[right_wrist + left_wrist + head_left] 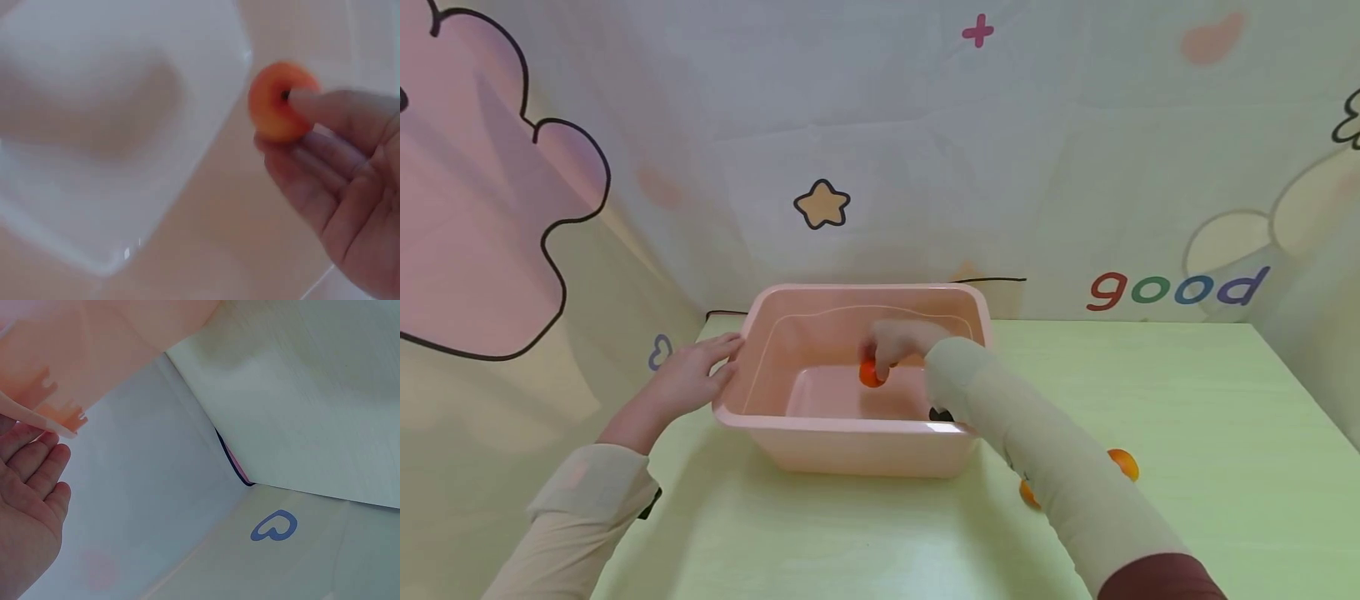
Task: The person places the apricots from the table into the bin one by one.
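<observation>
Pink tub (850,446) on green table (1210,433), near back wall. Right hand (898,343) inside tub, low over the bottom, fingertips (325,106) pinching small orange fruit (872,374). Left hand (691,380) flat against tub's left rim, fingers straight, gripping nothing. Hands apart, tub wall between them. Two more orange fruits (1124,463) on table right of tub, partly behind right sleeve (1045,458).

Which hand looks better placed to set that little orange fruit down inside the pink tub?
The right hand: it already pinches the orange fruit low inside the pink tub. The left hand only rests against the tub's outer rim.
</observation>
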Tool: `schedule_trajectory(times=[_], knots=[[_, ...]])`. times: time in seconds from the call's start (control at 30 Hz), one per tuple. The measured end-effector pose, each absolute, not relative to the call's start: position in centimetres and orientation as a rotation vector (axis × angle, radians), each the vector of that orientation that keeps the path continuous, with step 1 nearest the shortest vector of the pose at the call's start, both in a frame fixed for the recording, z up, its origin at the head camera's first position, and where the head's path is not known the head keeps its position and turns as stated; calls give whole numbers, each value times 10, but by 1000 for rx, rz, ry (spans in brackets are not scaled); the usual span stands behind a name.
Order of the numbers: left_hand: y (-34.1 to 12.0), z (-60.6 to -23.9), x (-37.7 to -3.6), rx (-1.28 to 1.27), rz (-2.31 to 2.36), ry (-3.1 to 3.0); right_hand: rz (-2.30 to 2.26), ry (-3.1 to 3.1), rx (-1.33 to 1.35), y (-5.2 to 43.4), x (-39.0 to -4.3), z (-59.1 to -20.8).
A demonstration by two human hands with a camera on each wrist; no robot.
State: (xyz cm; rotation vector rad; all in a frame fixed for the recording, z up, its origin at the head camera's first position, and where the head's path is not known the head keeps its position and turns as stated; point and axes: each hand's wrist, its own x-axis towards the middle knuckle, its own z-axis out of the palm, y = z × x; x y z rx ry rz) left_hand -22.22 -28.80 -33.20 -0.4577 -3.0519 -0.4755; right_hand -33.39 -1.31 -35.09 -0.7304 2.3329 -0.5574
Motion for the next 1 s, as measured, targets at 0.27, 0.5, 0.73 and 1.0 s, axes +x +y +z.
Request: schedule_trajectory(times=[0.27, 0.5, 0.73, 1.0], knots=[[-288, -331, -222, -456, -474, -3049, -500, 2264, -663, -18, -331, -357], [-288, -331, -221, -453, -490, -3063, -504, 2252, -525, -19, -329, -354], [-288, -332, -222, -461, -485, -3054, -452, 2262, -639, -14, -330, -340], [-287, -332, -223, -472, -480, -3045, -429, 2288, -720, 8, -327, -298]])
